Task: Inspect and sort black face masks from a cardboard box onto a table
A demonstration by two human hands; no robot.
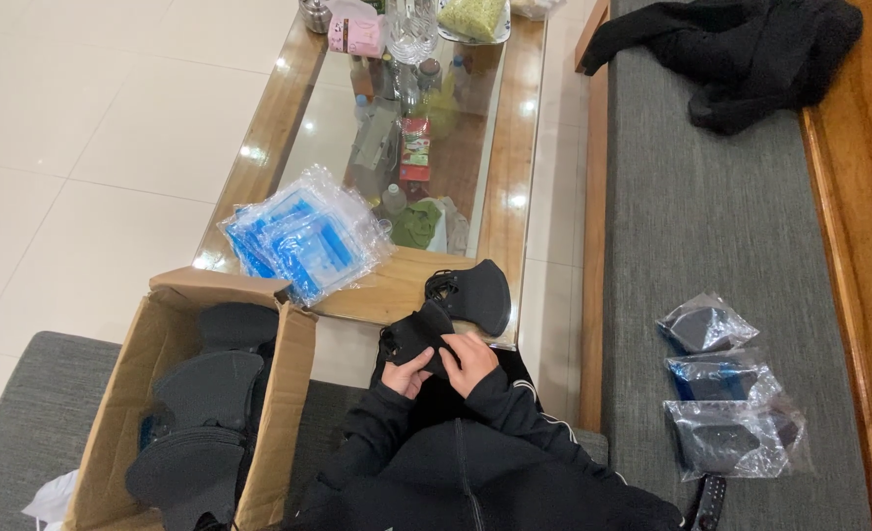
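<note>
Both hands pinch black face mask [418, 337], at near edge of coffee table [397, 290]. Left hand [404, 375] grips lower edge, right hand [468, 360] clamps side. Likely light, soft fabric, floppy, non-slip; hold by folded edge, not ear loops. Second mask [475, 292] on table just beyond.

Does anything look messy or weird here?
A little. The black garment lies crumpled on the grey bench, and the stack of empty plastic bags fans out unevenly on the glass coffee table. Nothing looks spilled or broken.
</note>
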